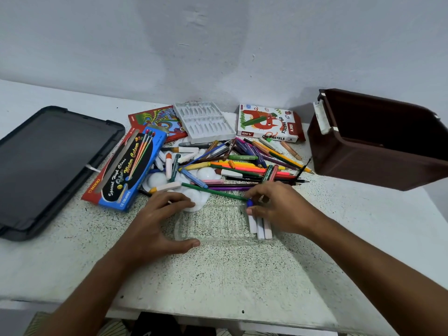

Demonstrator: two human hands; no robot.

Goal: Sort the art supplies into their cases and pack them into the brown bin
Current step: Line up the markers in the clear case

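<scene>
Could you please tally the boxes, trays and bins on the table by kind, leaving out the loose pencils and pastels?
Printed cardboard boxes: 3 (water colours box, red patterned box, oil pastels box)
Insert trays: 2 (grey tray, clear tray)
Brown bin: 1
Black lid: 1
Total: 7

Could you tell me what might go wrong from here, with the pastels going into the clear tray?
1. The clear tray is hard to see against the speckled table; the left hand steadies only its left end, so it may slide.
2. The right hand works against the loose pile, so pencils could roll into the tray.
3. Three pastels lie side by side and may shift.
</scene>
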